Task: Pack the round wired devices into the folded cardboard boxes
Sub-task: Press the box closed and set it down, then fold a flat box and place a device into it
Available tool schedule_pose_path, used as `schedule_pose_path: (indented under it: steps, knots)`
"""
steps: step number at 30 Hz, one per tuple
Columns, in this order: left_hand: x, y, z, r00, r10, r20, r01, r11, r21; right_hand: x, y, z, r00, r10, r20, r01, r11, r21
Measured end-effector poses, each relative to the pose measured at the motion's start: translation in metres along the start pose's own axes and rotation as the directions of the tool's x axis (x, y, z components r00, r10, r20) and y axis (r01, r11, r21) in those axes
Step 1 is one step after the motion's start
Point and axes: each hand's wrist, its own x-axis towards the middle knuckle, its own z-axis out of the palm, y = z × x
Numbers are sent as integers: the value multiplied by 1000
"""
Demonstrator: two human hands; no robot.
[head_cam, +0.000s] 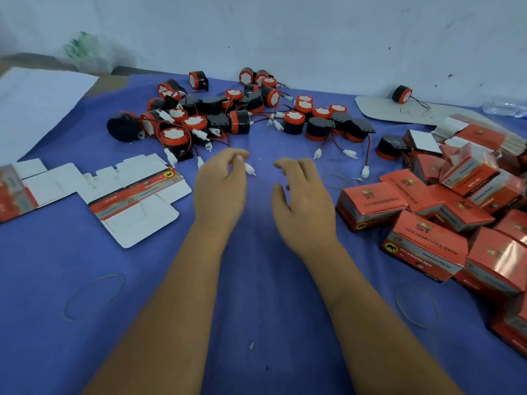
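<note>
From the head view, both forearms reach out over the middle of the counter (pixel 256 323), which is draped in a soft, slightly wrinkled blue cloth. The left hand (pixel 221 189) has its fingers (pixel 238 156) curled inward, the tips close together just beside a small white plug (pixel 250 168); whether they pinch its wire is too fine to tell. The right hand (pixel 306 203) hangs loosely spread, holding nothing, probably ready to help gather a device.

The round wired devices (pixel 236 112) lie heaped along the far edge within easy reach: squat black plastic drums with orange rims, white faces and thin red-and-black leads ending in white plugs. Flat, unfolded box blanks (pixel 134 201), white card with glossy orange print, wait at the left edge. The folded cardboard boxes (pixel 427 246), glossy orange, are piled along the right edge, seemingly the finished stack. Thin rubber bands (pixel 94 295) lie near the front edge.
</note>
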Motion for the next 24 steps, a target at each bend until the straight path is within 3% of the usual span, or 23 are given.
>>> schedule_pose_path:
  steps: [2, 3, 5, 7, 8, 10, 12, 14, 15, 17, 18, 20, 22, 24]
  knots:
    - [10, -19, -23, 977, -53, -208, 146, 873, 465, 1, 11, 8, 966, 207, 153, -192, 975, -110]
    - [13, -24, -33, 961, -169, -218, 268, 764, 587, 2, 17, 10, 934, 320, 161, -299, 944, -142]
    - [14, -27, -42, 898, -418, -137, 386, 597, 703, 7, 25, 6, 856, 513, 71, -513, 858, -18]
    - [8, -22, -33, 885, -463, -40, 322, 549, 771, 12, 31, 2, 778, 628, -5, -620, 769, 154]
    - [3, -16, -24, 915, -403, 12, 248, 586, 771, 14, 33, 1, 753, 658, -22, -643, 742, 190]
    - [-7, -4, -4, 977, -164, 140, 34, 759, 650, 15, 34, 2, 748, 663, -45, -645, 741, 188]
    - [-19, 4, 15, 936, 8, 353, -160, 900, 405, 15, 34, 2, 789, 614, -33, -601, 781, 167]
    - [-25, 4, 28, 859, 109, 499, -320, 877, 358, 11, 34, 2, 855, 518, 36, -519, 849, 101]
    - [-24, -1, 31, 876, 112, 470, -353, 811, 466, 9, 34, 2, 882, 464, 80, -468, 883, 33]
    - [-19, -9, 29, 949, -53, 309, -186, 699, 691, 7, 35, 3, 898, 425, 116, -424, 905, -38]
    - [-16, -13, 25, 956, -153, 251, -85, 674, 734, 7, 34, 2, 885, 452, 114, -453, 891, -15]
    - [-11, -18, 21, 947, -198, 253, -44, 699, 714, 9, 34, -1, 832, 543, 113, -553, 829, 83]
    - [-9, -17, 21, 955, -95, 282, -66, 856, 512, 12, 37, -4, 782, 601, 167, -624, 756, 197]
    - [-6, -12, 20, 970, -60, 236, 10, 978, 209, 13, 40, -9, 741, 635, 216, -667, 662, 341]
